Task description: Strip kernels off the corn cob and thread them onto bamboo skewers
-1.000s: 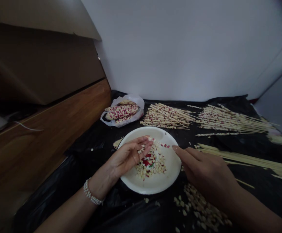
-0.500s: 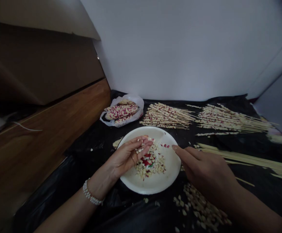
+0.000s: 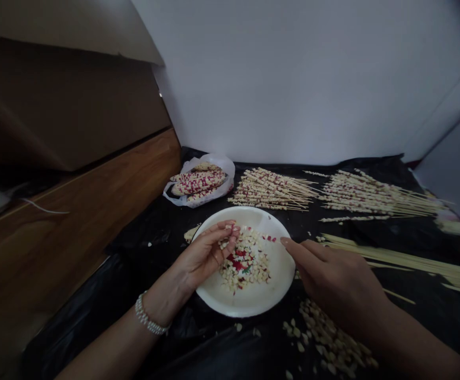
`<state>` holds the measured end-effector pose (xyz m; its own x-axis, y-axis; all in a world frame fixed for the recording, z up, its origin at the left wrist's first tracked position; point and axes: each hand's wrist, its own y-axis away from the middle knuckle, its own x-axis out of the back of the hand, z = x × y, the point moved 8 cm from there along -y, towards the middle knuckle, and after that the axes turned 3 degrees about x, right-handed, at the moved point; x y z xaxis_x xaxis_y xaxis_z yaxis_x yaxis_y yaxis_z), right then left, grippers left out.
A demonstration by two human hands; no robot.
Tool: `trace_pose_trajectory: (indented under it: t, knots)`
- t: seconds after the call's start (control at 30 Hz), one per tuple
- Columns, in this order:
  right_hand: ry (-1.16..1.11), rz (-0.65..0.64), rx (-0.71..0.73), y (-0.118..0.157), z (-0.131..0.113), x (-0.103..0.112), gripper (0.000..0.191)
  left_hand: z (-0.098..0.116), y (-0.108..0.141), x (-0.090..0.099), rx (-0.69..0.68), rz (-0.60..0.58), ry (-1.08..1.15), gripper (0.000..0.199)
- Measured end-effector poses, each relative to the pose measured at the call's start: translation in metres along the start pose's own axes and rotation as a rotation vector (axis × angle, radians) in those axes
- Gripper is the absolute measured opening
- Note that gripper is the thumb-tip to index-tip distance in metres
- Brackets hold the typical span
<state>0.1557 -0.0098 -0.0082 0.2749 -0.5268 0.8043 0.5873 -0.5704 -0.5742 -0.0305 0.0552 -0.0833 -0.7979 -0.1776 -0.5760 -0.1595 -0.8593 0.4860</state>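
A white bowl (image 3: 249, 309) holds loose pale and dark red corn kernels (image 3: 256, 269). Over its left side is my left hand (image 3: 210, 250), palm up, thumb and fingertips pinched on kernels at the left end of a thin skewer. My right hand (image 3: 328, 269) grips the other end of this skewer (image 3: 269, 238) at the bowl's right rim. Red and pale kernels are threaded along the skewer, which lies roughly level above the bowl. My right fingers are wrapped closed, partly hidden behind the back of the hand.
Speckled corn cobs (image 3: 198, 182) lie in a plastic bag (image 3: 229, 171) behind the bowl. Two piles of kernel-laden skewers (image 3: 269, 190) are at the back. Bare sticks (image 3: 404, 256) lie on the right, scattered kernels (image 3: 333, 338) near my right forearm, all on black plastic sheeting (image 3: 135, 274).
The fingers of my left hand have closed from a looser cupped pose into a pinch and drawn slightly left. My right hand has hardly moved.
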Motion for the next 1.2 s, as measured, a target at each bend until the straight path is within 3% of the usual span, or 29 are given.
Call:
trace_pose_trajectory:
  t: [0.47, 1.03, 1.2]
  knots:
    - [-0.009, -0.009, 0.001, 0.0002, -0.0012, 0.0002, 0.029, 0.0006, 0.0011, 0.003, -0.004, 0.048, 0.001, 0.015]
    - [-0.014, -0.017, -0.003, 0.0, -0.0017, -0.0016, 0.028, 0.004, -0.0021, 0.0026, -0.063, -0.025, 0.016, 0.009]
    - [0.006, 0.01, 0.003, -0.0003, -0.0027, 0.0007, 0.028, 0.0047, -0.0025, 0.004, -0.063, 0.006, 0.025, 0.012]
